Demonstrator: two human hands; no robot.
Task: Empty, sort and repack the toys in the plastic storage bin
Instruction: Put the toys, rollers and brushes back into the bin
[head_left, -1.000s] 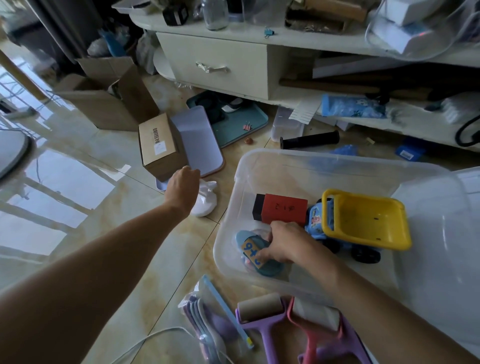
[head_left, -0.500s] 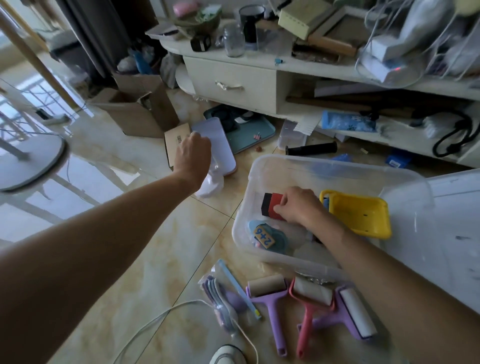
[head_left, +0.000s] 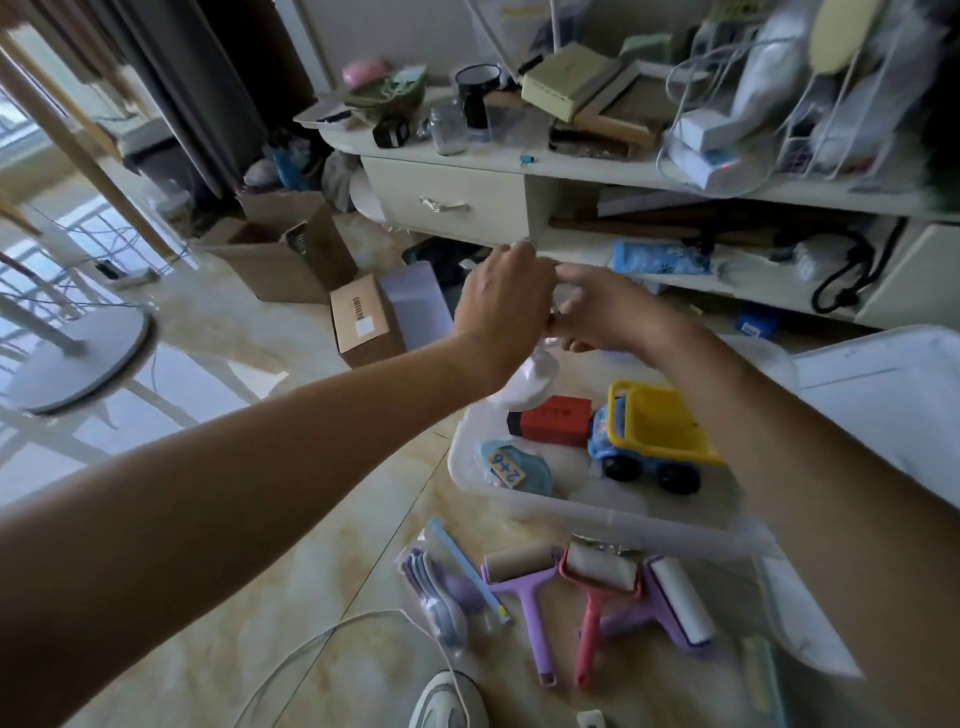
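Plastic storage bin (head_left: 613, 519), clear, on the tiled floor below and just right of both hands, near rim running along the rollers, far rim hidden behind the wrists. Inside: red block (head_left: 556, 427) directly under the fingers, yellow-and-blue dump truck (head_left: 649, 436) to its right, blue disc with a "2+6" card (head_left: 511, 470) at the near-left corner; bare bin floor between disc and truck. White soft thing (head_left: 524, 387), shape unclear, hanging from the hands down over the bin's left rim. Left hand (head_left: 501, 306) raised above the bin, fingers curled on the top of the white thing. Right hand (head_left: 602, 312) touching the left, fingers curled toward it; blurred, so cannot tell whether pinching the white thing or only meeting the other hand. Near the bin's front edge, on the floor: purple roller (head_left: 522, 582), pink roller (head_left: 597, 587), second purple roller (head_left: 675, 597), side by side, handles toward the camera. Left of these, a clear pouch (head_left: 447, 587) of pale items. Bin lid (head_left: 883, 395) right of the hands. Open tile left of the bin. Brown carton (head_left: 363, 322) beyond the left hand.
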